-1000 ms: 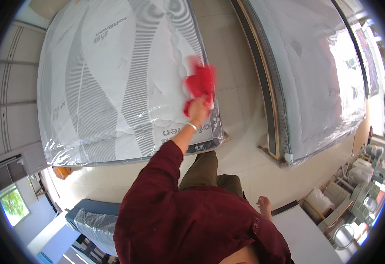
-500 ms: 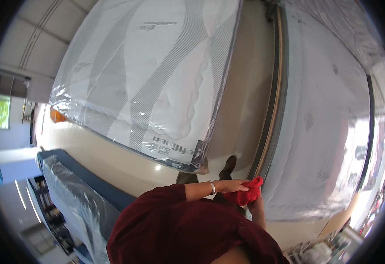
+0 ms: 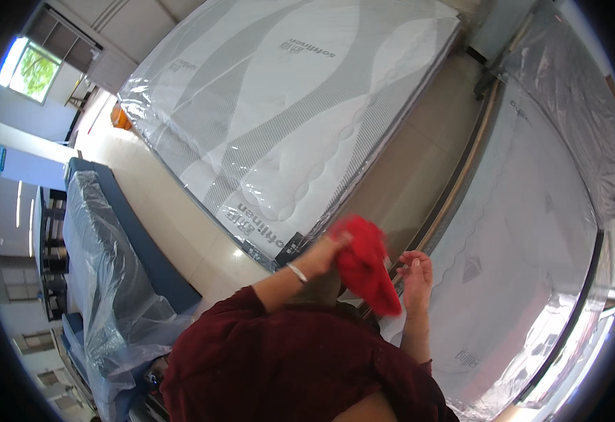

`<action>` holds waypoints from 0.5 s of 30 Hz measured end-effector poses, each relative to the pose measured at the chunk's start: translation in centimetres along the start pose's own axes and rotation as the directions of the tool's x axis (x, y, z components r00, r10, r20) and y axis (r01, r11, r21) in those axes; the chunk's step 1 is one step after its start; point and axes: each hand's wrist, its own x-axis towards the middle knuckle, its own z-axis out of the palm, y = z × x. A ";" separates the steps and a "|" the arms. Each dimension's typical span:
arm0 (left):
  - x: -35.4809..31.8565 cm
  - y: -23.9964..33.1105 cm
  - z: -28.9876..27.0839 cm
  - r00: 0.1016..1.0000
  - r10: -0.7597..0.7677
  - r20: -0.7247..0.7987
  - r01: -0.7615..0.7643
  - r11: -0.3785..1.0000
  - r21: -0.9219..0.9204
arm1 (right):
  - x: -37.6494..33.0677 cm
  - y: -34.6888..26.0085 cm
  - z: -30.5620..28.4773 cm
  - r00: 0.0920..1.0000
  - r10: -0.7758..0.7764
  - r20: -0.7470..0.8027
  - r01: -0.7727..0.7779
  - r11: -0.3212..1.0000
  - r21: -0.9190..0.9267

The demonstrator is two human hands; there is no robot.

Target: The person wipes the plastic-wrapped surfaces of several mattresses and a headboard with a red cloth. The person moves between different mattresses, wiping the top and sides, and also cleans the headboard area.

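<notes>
Bright red in middle, that's cloth [image 3: 365, 267], plain and blurred. Sleeves [image 3: 251, 327] deep maroon, bracelet [image 3: 298, 273] silvery white. Left mattress [image 3: 265, 119] now: white ground, wavy grey bands, fine stripes inside them, grey lettering, near-black corner patch [image 3: 291, 247]. Right mattress [image 3: 525, 232] softer: pale grey-white, grey diamond motif [image 3: 473, 269], black edging. Padded furniture [image 3: 139, 239] dark blue. Floor [image 3: 142, 179] glossy cream. Orange object [image 3: 120, 117] glowing far left, green foliage [image 3: 37, 74] behind it.
</notes>
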 end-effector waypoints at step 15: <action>12.0 23.4 -41.8 -0.163 0.298 -0.941 -0.286 0.898 0.334 | 18.9 -1.3 -11.5 0.840 0.416 -0.348 -0.540 0.583 -0.607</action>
